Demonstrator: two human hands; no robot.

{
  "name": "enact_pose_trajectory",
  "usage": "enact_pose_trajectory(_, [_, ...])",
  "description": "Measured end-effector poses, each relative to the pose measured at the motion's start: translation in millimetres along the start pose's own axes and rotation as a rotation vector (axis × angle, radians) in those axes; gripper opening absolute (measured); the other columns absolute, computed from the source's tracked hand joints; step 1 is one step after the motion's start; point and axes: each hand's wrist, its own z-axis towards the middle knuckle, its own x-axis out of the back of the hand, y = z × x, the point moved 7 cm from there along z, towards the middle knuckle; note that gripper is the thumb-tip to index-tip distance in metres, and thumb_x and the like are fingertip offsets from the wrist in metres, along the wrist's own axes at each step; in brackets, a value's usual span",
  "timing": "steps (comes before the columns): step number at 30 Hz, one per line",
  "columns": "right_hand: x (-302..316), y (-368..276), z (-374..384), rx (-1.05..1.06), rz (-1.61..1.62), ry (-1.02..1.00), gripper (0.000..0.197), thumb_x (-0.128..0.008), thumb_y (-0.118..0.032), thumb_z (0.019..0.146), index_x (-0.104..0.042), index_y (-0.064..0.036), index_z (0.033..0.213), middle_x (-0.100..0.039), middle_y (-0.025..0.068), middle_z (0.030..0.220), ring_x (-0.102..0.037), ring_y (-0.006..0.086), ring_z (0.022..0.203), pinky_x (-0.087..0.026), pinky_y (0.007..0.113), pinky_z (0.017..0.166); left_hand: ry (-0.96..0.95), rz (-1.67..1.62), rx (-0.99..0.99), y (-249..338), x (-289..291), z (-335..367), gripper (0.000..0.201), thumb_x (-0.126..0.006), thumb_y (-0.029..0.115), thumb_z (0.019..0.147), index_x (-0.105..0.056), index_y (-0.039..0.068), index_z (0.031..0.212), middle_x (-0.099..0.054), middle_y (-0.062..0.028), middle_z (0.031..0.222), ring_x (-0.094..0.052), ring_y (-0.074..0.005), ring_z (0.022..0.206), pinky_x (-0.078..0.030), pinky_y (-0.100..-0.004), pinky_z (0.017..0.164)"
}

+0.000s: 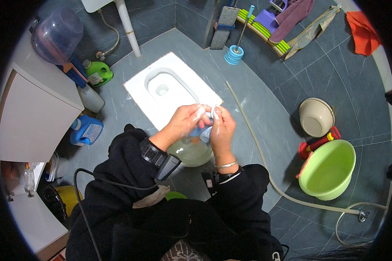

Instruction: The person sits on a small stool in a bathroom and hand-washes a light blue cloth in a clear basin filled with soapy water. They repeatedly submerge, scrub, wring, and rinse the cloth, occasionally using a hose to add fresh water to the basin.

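Note:
Close together in front of me, my left hand (183,122) and my right hand (222,130) both grip a small wet cloth item (206,134), pale blue and white. Bunched up as it is, its exact kind does not show. White lather clings to the fingers of both hands. The thumbs and fingertips press inward on the fabric, which partly hangs between the palms. Right below is a round see-through basin (190,155) of cloudy water, its far side hidden by my hands.
A white squat toilet (185,87) lies just beyond my hands. Along the right runs a pale hose (260,152); farther right are a green basin (326,169) and a beige bucket (316,118). Detergent bottles (88,130) and a white cabinet (35,117) stand at left. A blue plunger (234,55) is at the back.

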Motion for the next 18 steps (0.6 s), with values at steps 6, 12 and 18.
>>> enact_pose_trajectory(6, [0,23,-3,-0.302,0.345,-0.011,0.020,-0.049,-0.016,0.094,-0.059,-0.0001,0.099,-0.056,-0.0011,0.075,-0.046,0.0030,0.060,-0.037,0.018,0.051,0.167,0.429,-0.312,24,10,3,0.029,-0.052,0.006,0.089,-0.054,0.005,0.118,-0.055,0.0004,0.080,-0.048,-0.0069,0.071,-0.042,-0.0196,0.069])
enact_pose_trajectory(12, [-2,20,-3,-0.326,0.382,0.002,0.019,-0.050,-0.017,0.094,-0.058,-0.0007,0.099,-0.057,-0.0011,0.079,-0.047,0.0029,0.062,-0.037,0.018,0.052,0.045,0.081,0.015,-9,7,8,0.021,-0.054,0.005,0.088,-0.056,0.000,0.108,-0.058,-0.0018,0.088,-0.056,-0.0084,0.086,-0.047,-0.0244,0.073])
enact_pose_trajectory(18, [-3,9,0,-0.079,0.055,-0.079,0.017,-0.048,-0.013,0.094,-0.057,0.0004,0.098,-0.055,-0.0022,0.080,-0.046,0.0037,0.063,-0.038,0.018,0.057,0.041,-0.090,-0.104,-1,9,6,0.011,-0.052,0.003,0.088,-0.055,0.001,0.099,-0.058,-0.0009,0.090,-0.052,-0.0067,0.084,-0.045,-0.0233,0.074])
